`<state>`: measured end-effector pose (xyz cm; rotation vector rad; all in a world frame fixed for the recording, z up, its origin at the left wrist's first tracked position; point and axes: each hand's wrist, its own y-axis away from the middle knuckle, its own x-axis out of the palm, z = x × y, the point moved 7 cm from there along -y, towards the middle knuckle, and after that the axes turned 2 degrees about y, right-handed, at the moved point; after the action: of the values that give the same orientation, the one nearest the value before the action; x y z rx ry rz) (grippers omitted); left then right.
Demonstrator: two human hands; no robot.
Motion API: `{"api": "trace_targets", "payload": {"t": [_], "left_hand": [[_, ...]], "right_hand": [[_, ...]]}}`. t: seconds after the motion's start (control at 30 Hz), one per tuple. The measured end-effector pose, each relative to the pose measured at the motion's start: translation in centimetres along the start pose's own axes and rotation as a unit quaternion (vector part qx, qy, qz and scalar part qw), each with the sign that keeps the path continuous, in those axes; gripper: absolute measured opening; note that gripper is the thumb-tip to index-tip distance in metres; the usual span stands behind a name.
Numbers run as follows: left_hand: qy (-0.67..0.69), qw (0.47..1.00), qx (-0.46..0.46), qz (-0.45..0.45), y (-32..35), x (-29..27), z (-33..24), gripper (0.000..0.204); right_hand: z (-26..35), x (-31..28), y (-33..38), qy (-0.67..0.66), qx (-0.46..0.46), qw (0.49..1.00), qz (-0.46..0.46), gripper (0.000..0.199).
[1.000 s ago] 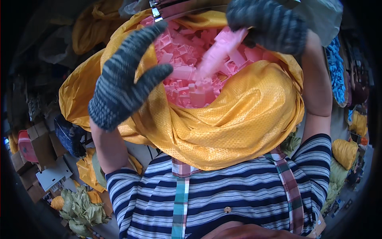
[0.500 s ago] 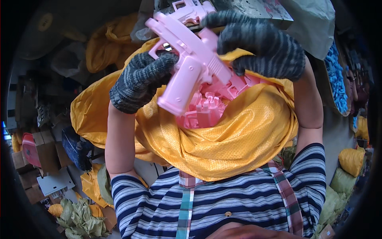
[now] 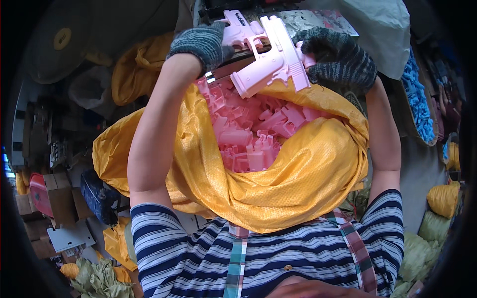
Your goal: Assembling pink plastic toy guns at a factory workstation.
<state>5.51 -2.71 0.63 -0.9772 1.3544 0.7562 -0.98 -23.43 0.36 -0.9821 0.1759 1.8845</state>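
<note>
Over the mouth of a yellow woven sack (image 3: 278,198), my gloved right hand (image 3: 343,59) pinches a pink plastic toy pistol (image 3: 278,59) at its right side, around a short rounded pink piece. The pistol is tilted, its grip toward the lower left. My gloved left hand (image 3: 201,47) is closed at the left end of a second pink toy pistol (image 3: 239,29), just behind the first; its fingertips are partly hidden. Many loose pink plastic parts (image 3: 258,134) fill the sack below both hands.
A worn metal surface (image 3: 318,22) lies behind the pistols, with a white plastic bag (image 3: 380,35) at its right. Blue parts (image 3: 417,99) fill a container at far right. Yellow sacking (image 3: 136,69), cardboard boxes (image 3: 59,198) and crumpled pale green sacks (image 3: 102,278) lie around.
My left hand has let go of the nearer toy pistol and moved up to the second one. My right hand keeps the nearer pistol, which has turned more upright and shifted right.
</note>
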Motion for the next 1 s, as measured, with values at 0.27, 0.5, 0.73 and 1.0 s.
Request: {"api": "trace_targets", "payload": {"t": [0.27,0.5,0.73,1.0], "left_hand": [[-0.093,0.982,-0.121,-0.113,9.5,-2.0,4.9,0.042],[-0.221,0.931,-0.284,-0.062,17.5,-3.4,11.4,0.062],[0.236,0.967,0.074,-0.058,15.2,0.0,-1.2,0.060],[0.323,0.814,0.460,0.149,19.3,3.5,-13.6,0.040]], "right_hand": [[0.7,0.6,-3.5,-0.046,-0.084,0.994,-0.043,0.045],[-4.7,3.7,-8.7,0.106,-0.033,0.994,0.002,0.036],[3.0,7.8,-4.4,0.136,-0.049,0.970,0.194,0.022],[-9.2,17.8,2.7,0.363,0.173,0.773,0.490,0.055]]}}
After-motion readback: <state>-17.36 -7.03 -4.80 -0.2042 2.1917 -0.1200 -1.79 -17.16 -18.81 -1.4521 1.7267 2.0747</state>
